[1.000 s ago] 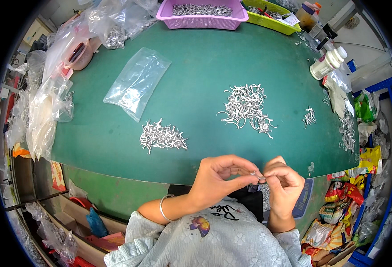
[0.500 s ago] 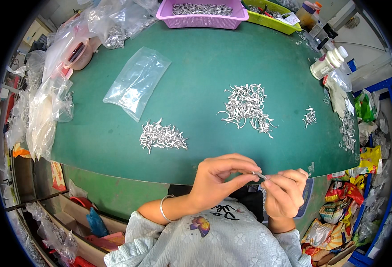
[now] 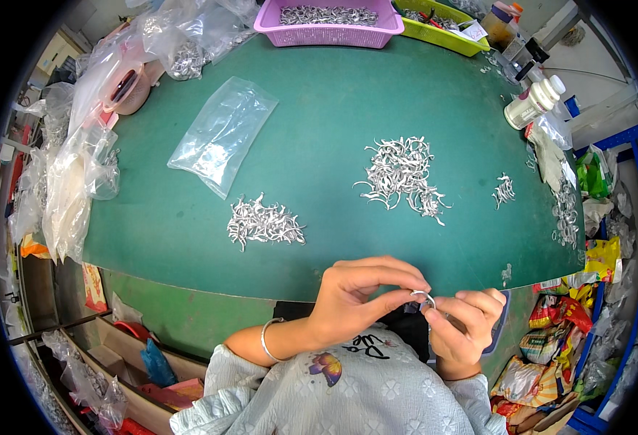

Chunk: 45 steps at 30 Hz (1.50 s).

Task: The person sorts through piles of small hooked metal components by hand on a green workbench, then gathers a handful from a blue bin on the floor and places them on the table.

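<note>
Near the table's front edge, my left hand (image 3: 359, 293) pinches one end of a small curved silver metal piece (image 3: 425, 296) between thumb and fingertips. My right hand (image 3: 466, 326) is closed at the piece's other end, its fingers curled and thumb up against it. On the green table (image 3: 319, 123) ahead lie a larger pile of similar curved pieces (image 3: 404, 174) in the middle, a smaller pile (image 3: 263, 221) to the left, and a little cluster (image 3: 504, 190) to the right. Both hands are apart from these piles.
A clear plastic bag (image 3: 225, 138) lies flat left of centre. At the far edge stand a purple basket (image 3: 330, 35) of metal parts and a yellow-green basket (image 3: 442, 36). A white bottle (image 3: 535, 103) stands far right. Plastic bags (image 3: 72, 181) crowd the left edge.
The metal piece has turned so that its curve now shows as an arc between my fingertips. My right hand has dropped slightly and its fingers have shifted.
</note>
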### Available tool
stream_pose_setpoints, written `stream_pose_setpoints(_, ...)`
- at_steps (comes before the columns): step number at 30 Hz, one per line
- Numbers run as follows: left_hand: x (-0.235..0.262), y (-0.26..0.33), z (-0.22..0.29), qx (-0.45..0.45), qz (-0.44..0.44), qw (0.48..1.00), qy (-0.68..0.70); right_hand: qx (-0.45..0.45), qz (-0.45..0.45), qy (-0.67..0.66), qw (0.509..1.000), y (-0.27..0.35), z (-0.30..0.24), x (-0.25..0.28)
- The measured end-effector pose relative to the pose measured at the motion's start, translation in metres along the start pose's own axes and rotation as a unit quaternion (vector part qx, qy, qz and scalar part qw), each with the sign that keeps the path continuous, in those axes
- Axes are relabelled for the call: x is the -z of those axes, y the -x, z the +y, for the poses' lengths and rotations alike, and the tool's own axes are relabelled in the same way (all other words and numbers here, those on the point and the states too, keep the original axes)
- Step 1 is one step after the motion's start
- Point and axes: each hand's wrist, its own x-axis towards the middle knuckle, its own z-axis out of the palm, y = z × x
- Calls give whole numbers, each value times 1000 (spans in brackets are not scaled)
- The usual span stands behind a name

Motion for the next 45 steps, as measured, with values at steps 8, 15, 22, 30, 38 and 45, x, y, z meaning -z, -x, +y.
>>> stream_pose_setpoints(8, 22, -1, -2, -14, 91, 963, -252, -145, 16, -87, 985, 0, 43, -18)
stream_pose_setpoints(15, 91, 20, -10, -36, 251, 704, -664, -259, -130, 116, 950, 16, 127, -54)
stream_pose_setpoints(22, 77, 22, -4, -79, 268, 722, -633, -247, -59, -20, 967, 5, 97, -45)
stream_pose_setpoints(30, 10, -4, -7, 92, 82, 990, -62, -111, -78, -79, 988, -22, 24, -18)
stream_pose_setpoints(38, 5, -4, 0, 133, 66, 988, 51, -103, -49, -99, 989, -24, 13, -8)
stream_pose_setpoints(45, 4, -3, 4, 161, 54, 982, 83, -173, -26, -224, 959, -20, 14, -9)
